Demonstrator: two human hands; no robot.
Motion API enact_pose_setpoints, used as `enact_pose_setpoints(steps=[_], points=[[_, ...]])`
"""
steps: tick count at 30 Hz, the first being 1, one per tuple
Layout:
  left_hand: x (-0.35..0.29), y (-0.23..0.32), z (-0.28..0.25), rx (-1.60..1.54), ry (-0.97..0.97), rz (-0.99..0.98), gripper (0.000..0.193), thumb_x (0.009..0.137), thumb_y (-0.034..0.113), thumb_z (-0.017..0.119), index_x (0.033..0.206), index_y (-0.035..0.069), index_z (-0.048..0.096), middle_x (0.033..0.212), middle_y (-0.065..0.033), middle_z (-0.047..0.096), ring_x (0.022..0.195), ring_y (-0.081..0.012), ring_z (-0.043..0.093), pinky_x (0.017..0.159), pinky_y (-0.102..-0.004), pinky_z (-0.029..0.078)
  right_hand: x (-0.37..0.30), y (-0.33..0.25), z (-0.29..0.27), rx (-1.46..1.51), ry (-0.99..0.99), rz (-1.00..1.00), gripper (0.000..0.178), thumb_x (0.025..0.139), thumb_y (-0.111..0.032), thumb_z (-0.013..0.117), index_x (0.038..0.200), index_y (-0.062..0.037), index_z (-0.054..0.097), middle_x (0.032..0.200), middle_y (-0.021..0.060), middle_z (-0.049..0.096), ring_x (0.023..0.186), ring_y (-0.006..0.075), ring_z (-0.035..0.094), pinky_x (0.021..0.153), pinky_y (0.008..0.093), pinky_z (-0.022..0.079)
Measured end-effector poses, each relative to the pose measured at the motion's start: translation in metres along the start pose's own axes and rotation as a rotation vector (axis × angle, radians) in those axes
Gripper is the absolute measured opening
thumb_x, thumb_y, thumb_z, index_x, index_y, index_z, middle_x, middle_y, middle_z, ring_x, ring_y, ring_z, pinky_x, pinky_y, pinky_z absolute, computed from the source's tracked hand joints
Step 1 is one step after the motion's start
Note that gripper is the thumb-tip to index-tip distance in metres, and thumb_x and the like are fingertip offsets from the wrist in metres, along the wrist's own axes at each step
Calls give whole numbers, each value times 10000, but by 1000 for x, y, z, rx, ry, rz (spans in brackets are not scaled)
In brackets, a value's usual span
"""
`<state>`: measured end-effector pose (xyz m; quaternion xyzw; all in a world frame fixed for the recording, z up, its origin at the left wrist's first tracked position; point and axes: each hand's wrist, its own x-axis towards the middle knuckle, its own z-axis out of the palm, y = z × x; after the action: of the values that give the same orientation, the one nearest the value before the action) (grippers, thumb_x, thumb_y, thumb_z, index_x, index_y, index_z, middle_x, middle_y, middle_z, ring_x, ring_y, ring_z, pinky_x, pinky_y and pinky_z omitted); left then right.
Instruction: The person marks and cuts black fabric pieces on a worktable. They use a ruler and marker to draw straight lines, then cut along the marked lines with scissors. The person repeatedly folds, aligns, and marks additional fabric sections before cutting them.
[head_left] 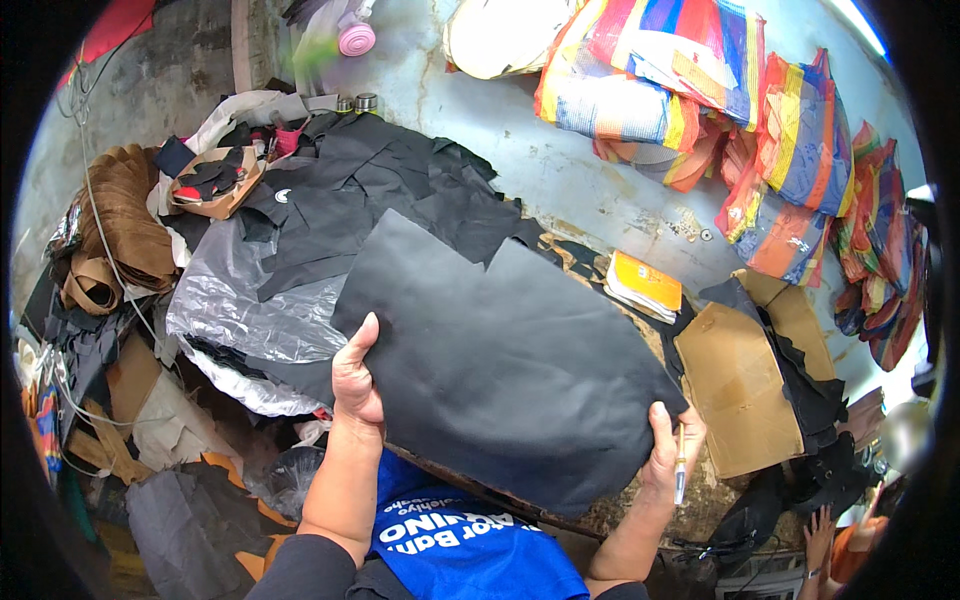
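Note:
A large black leather-like sheet (pixel 500 360) with a notch in its far edge is lifted up in front of me. My left hand (pixel 357 380) grips its left edge, thumb on top and fingers hidden beneath. At the right end, my right hand (pixel 668 445) clasps the sheet with the thumb on top. A slim pen-like tool (pixel 680 478) with a pale tip also sticks out of the right hand, pointing toward me. Beyond the sheet lies a big heap of black pieces (pixel 340 180), partly spread over clear plastic wrap (pixel 235 290).
On the right stand an open cardboard box (pixel 735 390) with black pieces and an orange-covered booklet (pixel 645 285). Striped woven bags (pixel 800 160) hang on the wall. Brown rolled material (pixel 125 225) and a small tray (pixel 220 185) sit at left. Another person's hand (pixel 820 535) shows lower right.

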<state>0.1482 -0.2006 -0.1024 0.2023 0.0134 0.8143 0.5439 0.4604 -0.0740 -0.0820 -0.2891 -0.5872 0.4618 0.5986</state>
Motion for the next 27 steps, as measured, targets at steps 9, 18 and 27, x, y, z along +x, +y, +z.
enact_pose_setpoints(steps=[9,18,27], points=[[-1,0,12,-62,68,-69,384,979,239,420,1276,2,481,1278,-148,542,1167,-311,524,1009,-463,390,12,-19,-8,15,19,22,164,847,-70,661,961,47,654,812,3,615,741,65,509,711,205,401],[-2,-7,-27,281,442,15,443,961,195,456,1344,-18,395,1311,-171,500,1175,-309,506,1018,-442,385,11,17,-19,-106,-3,201,172,847,-107,664,935,41,652,772,-4,605,698,72,517,652,219,420],[-39,-171,-60,2288,-514,-156,600,938,385,433,1408,30,319,1484,-218,235,1400,-337,175,1094,-545,171,-57,146,-7,-1019,-35,-63,318,799,-169,677,1054,11,613,843,244,640,795,406,632,685,446,490]])
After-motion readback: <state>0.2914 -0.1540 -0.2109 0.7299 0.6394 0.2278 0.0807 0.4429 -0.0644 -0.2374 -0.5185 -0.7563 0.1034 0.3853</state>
